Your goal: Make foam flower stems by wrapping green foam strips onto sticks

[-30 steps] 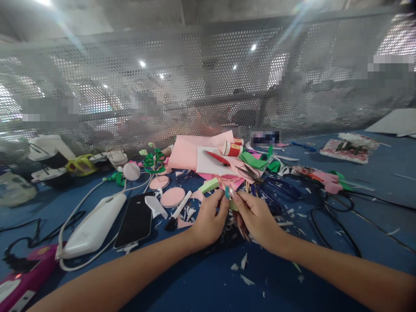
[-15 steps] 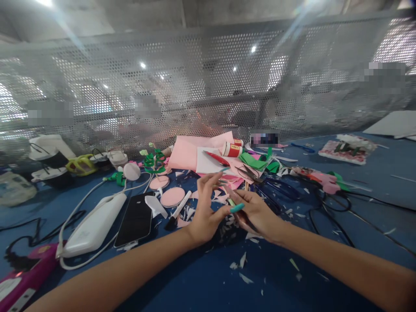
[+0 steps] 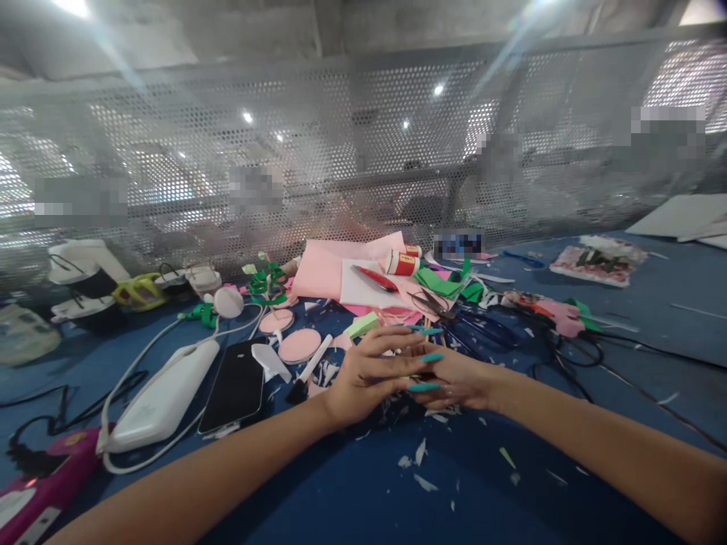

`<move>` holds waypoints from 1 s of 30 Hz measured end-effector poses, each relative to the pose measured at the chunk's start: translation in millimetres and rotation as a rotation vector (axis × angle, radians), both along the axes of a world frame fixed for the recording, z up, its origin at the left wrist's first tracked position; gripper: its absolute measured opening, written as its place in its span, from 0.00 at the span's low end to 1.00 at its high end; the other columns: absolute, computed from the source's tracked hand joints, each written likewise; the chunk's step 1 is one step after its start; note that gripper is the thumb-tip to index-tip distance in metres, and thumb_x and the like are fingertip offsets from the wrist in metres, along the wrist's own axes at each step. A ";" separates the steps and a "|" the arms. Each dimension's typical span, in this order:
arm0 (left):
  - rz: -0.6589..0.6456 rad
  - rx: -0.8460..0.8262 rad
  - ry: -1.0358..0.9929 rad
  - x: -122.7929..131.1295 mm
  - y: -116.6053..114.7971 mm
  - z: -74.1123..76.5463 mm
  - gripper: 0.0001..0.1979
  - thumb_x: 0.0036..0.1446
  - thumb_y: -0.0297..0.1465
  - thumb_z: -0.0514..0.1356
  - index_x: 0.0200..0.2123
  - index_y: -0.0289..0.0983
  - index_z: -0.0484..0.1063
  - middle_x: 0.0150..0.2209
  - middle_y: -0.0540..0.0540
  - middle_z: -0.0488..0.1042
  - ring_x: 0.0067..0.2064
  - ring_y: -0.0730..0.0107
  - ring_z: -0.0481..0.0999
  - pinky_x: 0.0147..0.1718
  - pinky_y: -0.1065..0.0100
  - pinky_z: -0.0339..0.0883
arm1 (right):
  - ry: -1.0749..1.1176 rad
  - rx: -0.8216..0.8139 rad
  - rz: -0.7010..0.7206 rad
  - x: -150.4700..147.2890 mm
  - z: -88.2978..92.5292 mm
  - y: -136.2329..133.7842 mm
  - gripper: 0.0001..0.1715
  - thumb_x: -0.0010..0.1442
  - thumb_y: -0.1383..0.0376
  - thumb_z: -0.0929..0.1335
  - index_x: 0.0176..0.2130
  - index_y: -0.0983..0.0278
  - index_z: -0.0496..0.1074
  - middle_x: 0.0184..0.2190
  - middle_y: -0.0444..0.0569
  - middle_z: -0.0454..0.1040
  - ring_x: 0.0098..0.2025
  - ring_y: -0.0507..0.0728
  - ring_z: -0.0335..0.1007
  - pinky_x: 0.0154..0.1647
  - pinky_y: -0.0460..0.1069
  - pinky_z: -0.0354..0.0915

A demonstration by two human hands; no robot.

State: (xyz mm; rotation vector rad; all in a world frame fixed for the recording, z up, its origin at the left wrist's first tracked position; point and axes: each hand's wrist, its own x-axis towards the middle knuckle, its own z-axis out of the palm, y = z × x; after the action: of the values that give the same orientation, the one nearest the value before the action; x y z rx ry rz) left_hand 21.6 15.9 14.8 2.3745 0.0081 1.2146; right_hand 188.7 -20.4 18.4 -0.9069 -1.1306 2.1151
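Observation:
My left hand lies with its fingers stretched out flat across my right hand, teal nails pointing right. The right hand rests low over the blue table, fingers flat under the left ones. Anything pressed between the two hands is hidden. Paper scraps lie just below them. A light green foam block and a pink disc sit just beyond my left hand. Scissors lie behind the fingertips.
A black phone and a white power bank with cable lie at left, a white-handled tool beside them. Pink sheets, a glue tube and green paper are behind. Black cables run right. A perforated metal screen closes the back.
A second ago both hands pinched a small green piece together. The left hand then opened and laid its fingers flat over the right hand, which dropped lower and flattened.

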 end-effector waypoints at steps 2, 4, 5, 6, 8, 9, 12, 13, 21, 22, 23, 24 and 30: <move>-0.010 -0.008 0.015 -0.7 -0.7 0.8 0.18 0.54 0.27 0.60 0.48 0.46 0.70 0.51 0.43 0.72 0.54 0.59 0.67 0.52 0.53 0.61 | -0.016 -0.003 0.002 -1.0 -0.4 -0.7 0.13 0.61 0.63 0.58 0.25 0.63 0.58 0.10 0.35 0.53 0.09 0.43 0.37 0.10 0.39 0.37; -0.006 -0.036 0.024 -1.8 -1.1 1.0 0.17 0.54 0.27 0.59 0.48 0.46 0.71 0.50 0.43 0.72 0.54 0.60 0.67 0.52 0.52 0.61 | -0.069 0.059 -0.048 -3.7 -1.7 -1.5 0.09 0.59 0.63 0.60 0.27 0.62 0.60 0.09 0.34 0.52 0.10 0.43 0.37 0.10 0.39 0.38; 0.003 -0.061 0.021 -2.2 -1.5 1.0 0.16 0.54 0.27 0.59 0.47 0.45 0.72 0.50 0.43 0.72 0.54 0.60 0.67 0.52 0.52 0.60 | -0.099 0.102 -0.085 -5.5 -2.9 -1.5 0.07 0.57 0.64 0.61 0.28 0.62 0.60 0.09 0.34 0.52 0.09 0.44 0.37 0.10 0.40 0.39; 0.017 -0.097 0.012 -2.5 -2.1 1.0 0.15 0.54 0.27 0.59 0.45 0.45 0.73 0.49 0.44 0.73 0.54 0.60 0.67 0.53 0.53 0.60 | -0.120 0.136 -0.122 -7.2 -4.2 -0.9 0.07 0.56 0.63 0.63 0.28 0.62 0.60 0.09 0.33 0.52 0.09 0.44 0.38 0.10 0.40 0.39; 0.074 -0.221 -0.035 -2.3 -3.7 0.8 0.12 0.54 0.27 0.59 0.42 0.45 0.76 0.46 0.45 0.75 0.52 0.61 0.70 0.53 0.55 0.61 | -0.166 0.219 -0.198 -9.6 -7.1 2.6 0.10 0.54 0.60 0.64 0.26 0.62 0.60 0.08 0.33 0.52 0.09 0.44 0.38 0.09 0.41 0.39; 0.116 -0.310 -0.066 -1.7 -4.7 0.6 0.11 0.54 0.28 0.59 0.40 0.44 0.77 0.45 0.45 0.76 0.51 0.62 0.71 0.53 0.56 0.61 | -0.211 0.274 -0.241 -9.6 -8.0 5.5 0.13 0.54 0.57 0.64 0.24 0.62 0.60 0.08 0.33 0.51 0.09 0.44 0.38 0.09 0.42 0.39; 0.254 -0.630 -0.192 1.9 -5.9 -0.2 0.08 0.52 0.31 0.61 0.36 0.40 0.78 0.39 0.45 0.79 0.44 0.62 0.76 0.49 0.59 0.67 | -0.404 0.497 -0.430 -3.3 -5.1 14.7 0.18 0.54 0.55 0.63 0.20 0.62 0.59 0.08 0.35 0.51 0.09 0.46 0.44 0.12 0.44 0.44; 0.279 -0.736 -0.233 3.4 -5.3 -0.5 0.08 0.51 0.32 0.62 0.35 0.39 0.79 0.37 0.45 0.79 0.41 0.62 0.78 0.47 0.59 0.69 | -0.451 0.546 -0.479 0.8 -1.7 16.8 0.18 0.54 0.56 0.63 0.19 0.62 0.58 0.09 0.36 0.52 0.10 0.46 0.46 0.13 0.44 0.46; 0.287 -1.141 -0.212 8.2 5.5 0.4 0.15 0.42 0.35 0.67 0.33 0.32 0.76 0.26 0.46 0.78 0.24 0.70 0.77 0.31 0.68 0.74 | -1.893 1.036 -0.603 47.8 28.1 14.6 0.17 0.53 0.62 0.63 0.39 0.73 0.65 0.36 0.64 0.70 0.40 0.69 0.67 0.35 0.53 0.60; 0.286 -1.144 -0.187 7.8 5.2 0.7 0.15 0.43 0.34 0.66 0.35 0.32 0.75 0.25 0.47 0.78 0.25 0.70 0.78 0.30 0.68 0.74 | -1.977 1.017 -0.551 55.8 26.1 15.7 0.20 0.52 0.61 0.64 0.40 0.75 0.65 0.37 0.67 0.69 0.42 0.71 0.67 0.37 0.55 0.60; 0.280 -1.136 -0.165 7.4 4.5 0.8 0.17 0.43 0.34 0.66 0.37 0.32 0.73 0.25 0.47 0.78 0.25 0.69 0.78 0.30 0.68 0.74 | -2.023 0.985 -0.462 63.9 22.7 17.4 0.22 0.51 0.61 0.65 0.40 0.77 0.66 0.37 0.68 0.69 0.42 0.72 0.66 0.39 0.56 0.59; 0.268 -1.122 -0.145 7.0 3.8 0.6 0.18 0.44 0.33 0.65 0.40 0.32 0.71 0.24 0.48 0.77 0.25 0.68 0.78 0.29 0.68 0.74 | -2.037 0.937 -0.420 71.8 18.1 19.8 0.24 0.50 0.59 0.66 0.41 0.77 0.66 0.38 0.69 0.68 0.44 0.73 0.65 0.40 0.57 0.59; 0.266 -1.050 -0.084 5.1 4.9 -5.8 0.19 0.47 0.31 0.63 0.43 0.35 0.64 0.25 0.48 0.77 0.29 0.66 0.79 0.28 0.69 0.73 | -1.951 0.802 -0.446 98.5 -7.2 33.5 0.29 0.51 0.54 0.65 0.43 0.76 0.66 0.39 0.68 0.68 0.50 0.73 0.62 0.41 0.54 0.61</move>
State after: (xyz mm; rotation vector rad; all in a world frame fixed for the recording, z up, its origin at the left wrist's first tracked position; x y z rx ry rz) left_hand 26.7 20.8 9.0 1.4158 0.7575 1.0337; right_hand 287.2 13.1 11.2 -2.3547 -1.8976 -0.2640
